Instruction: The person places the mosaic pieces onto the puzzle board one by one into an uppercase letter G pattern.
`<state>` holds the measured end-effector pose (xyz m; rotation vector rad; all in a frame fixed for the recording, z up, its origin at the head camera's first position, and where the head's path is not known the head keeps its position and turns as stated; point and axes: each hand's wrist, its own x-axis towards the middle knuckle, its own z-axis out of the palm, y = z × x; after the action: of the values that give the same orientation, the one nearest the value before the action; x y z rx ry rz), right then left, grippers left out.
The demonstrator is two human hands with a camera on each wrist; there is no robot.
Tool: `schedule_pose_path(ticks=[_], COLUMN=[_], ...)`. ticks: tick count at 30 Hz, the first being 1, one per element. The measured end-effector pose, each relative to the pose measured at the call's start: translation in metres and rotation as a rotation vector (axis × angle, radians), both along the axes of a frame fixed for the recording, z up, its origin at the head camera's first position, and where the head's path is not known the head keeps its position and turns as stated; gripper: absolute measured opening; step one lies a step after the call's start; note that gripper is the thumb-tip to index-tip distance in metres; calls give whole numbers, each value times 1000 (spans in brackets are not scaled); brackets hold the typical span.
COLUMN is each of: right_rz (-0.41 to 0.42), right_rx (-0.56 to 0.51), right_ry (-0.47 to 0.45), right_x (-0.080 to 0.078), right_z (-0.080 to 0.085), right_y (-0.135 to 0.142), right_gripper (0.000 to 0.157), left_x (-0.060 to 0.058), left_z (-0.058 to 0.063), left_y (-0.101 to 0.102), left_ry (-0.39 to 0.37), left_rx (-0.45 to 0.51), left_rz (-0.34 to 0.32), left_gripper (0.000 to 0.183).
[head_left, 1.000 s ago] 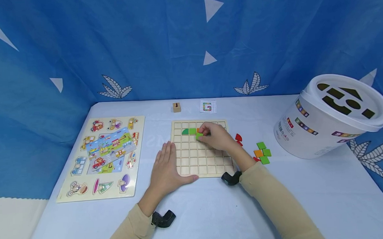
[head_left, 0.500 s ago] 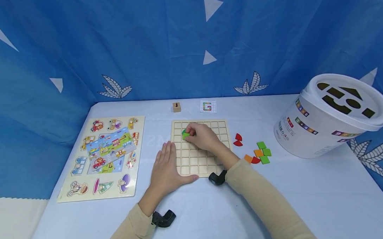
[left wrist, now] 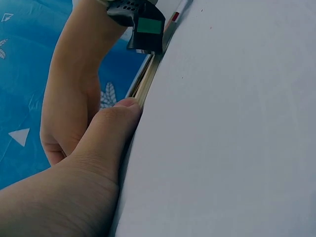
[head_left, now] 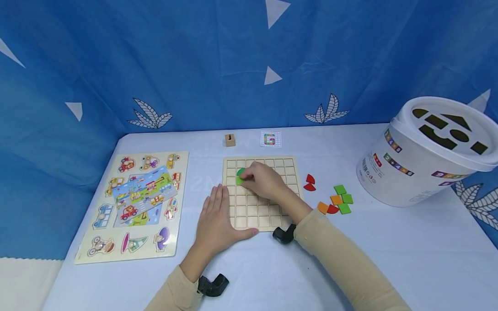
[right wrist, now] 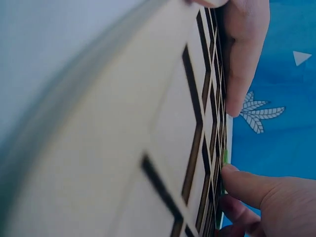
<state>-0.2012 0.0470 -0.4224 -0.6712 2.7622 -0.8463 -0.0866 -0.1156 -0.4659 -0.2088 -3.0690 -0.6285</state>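
Observation:
A wooden grid board [head_left: 272,221] lies at the middle of the table. My right hand [head_left: 266,181] is over its upper left part, thumb and fingertips on a green square tile [head_left: 239,180]. Directly above that tile sits a green quarter-circle piece [head_left: 241,171]. The hand hides the cells to the right of these two pieces. My left hand [head_left: 214,221] lies with straight fingers along the board's left edge, thumb at the front edge. In the left wrist view, the left thumb [left wrist: 111,126] touches the board's side. The right thumb [right wrist: 252,187] meets the grid in the right wrist view.
Red quarter-circle pieces [head_left: 309,187], green squares [head_left: 344,208] and orange squares [head_left: 336,199] lie right of the board. A white bucket [head_left: 397,168] stands far right. Behind are a pattern card [head_left: 271,138] and a wooden cube [head_left: 229,140]. A vehicle puzzle [head_left: 83,246] lies left.
My right hand has moved left across the board with the green square tile, then slightly down; the tile now lies below the quarter-circle. My left hand has stayed in place.

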Motion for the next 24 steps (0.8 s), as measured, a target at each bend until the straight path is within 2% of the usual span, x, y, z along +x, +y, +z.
schedule_pose_path(ticks=[4,7,10,13,19,24], right_rz=[50,54,18,-27,-102,-162], right_rx=[20,36,52,66,114,176], right_ry=[-11,-28,-41,-42,-19,-39], right_x=[6,13,19,26,41,55], right_z=[4,12,18,22,20,21], right_y=[10,25,44,67,118,155], right_gripper=[29,37,39,36,37,40], left_x=[0,0,-1,-1,-1,-1], left_z=[-1,-1,-1,-1,-1,-1], left_y=[0,1,1,1,1,1], left_ry=[-2,-4,-9,-11,-12,-3], left_rx=[4,1,-6,-4,9,22], left_rz=[2,3,5,7,6,3], left_gripper=[141,141,142,142,143,142])
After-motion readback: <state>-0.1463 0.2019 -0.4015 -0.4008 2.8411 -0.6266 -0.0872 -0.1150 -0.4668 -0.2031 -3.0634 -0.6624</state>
